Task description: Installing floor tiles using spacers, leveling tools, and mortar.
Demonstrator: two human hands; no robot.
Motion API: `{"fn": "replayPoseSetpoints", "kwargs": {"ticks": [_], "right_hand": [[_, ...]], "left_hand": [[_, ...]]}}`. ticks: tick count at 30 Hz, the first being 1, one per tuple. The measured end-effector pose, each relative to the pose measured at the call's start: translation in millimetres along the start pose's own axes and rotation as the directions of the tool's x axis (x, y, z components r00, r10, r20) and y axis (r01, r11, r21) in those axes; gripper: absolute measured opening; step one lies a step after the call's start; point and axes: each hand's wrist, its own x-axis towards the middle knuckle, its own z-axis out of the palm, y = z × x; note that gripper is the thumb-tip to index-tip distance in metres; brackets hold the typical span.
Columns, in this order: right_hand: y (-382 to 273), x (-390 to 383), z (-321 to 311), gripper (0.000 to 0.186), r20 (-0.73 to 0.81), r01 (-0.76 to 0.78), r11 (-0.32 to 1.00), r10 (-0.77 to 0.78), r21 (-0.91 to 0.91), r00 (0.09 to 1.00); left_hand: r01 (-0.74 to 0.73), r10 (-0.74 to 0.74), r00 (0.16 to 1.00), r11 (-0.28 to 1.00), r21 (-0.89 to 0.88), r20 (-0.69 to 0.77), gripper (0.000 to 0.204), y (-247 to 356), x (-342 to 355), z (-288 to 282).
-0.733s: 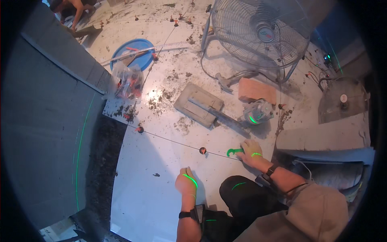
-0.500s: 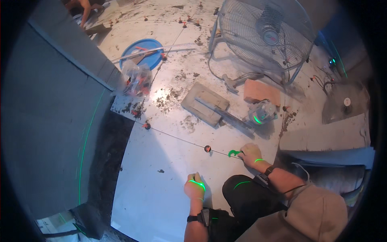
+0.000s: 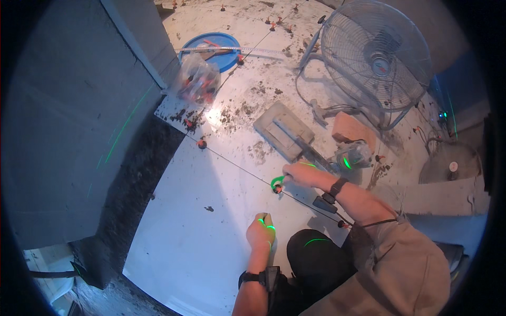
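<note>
My right hand [image 3: 301, 174] is closed around the end of a small green hooked plastic wrench [image 3: 274, 181]. The wrench's curved head meets a round black tile-levelling clip [image 3: 278, 190] with an orange top, which sits on the joint between large pale tiles. Below it, my left hand [image 3: 260, 232] is curled shut over the near white tile [image 3: 184, 237]; whatever it may hold is hidden. Other levelling clips stand along the same joint, one [image 3: 202, 144] to the far left and one [image 3: 342, 224] beside my right forearm.
Past the joint lie a trowel-like float [image 3: 284, 129], an orange-brown brick [image 3: 352, 131] and a power tool with a clear cover [image 3: 352, 154]. A large floor fan [image 3: 377, 58] stands behind. Farther left are a bag of clips [image 3: 197, 81] and a blue round lid [image 3: 232, 62]. A grey wall [image 3: 68, 131] rises at left.
My right hand has moved left along the joint, bringing the green wrench onto the clip. The view has shifted, and another clip now shows by my right forearm. My left hand stays closed.
</note>
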Motion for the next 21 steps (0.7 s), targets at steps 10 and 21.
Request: {"fn": "replayPoseSetpoints", "kwargs": {"ticks": [10,21], "right_hand": [[6,24,8,0.016,0.309,0.099,0.937,0.01,-0.334,0.951],[15,12,11,0.029,0.298,0.09,0.967,-0.015,-0.238,0.955]], "left_hand": [[-0.173,0.162,0.985,0.947,0.271,0.061,0.028,49,33,8],[-0.431,0.35,0.902,0.755,0.494,0.253,0.018,72,73,25]]}}
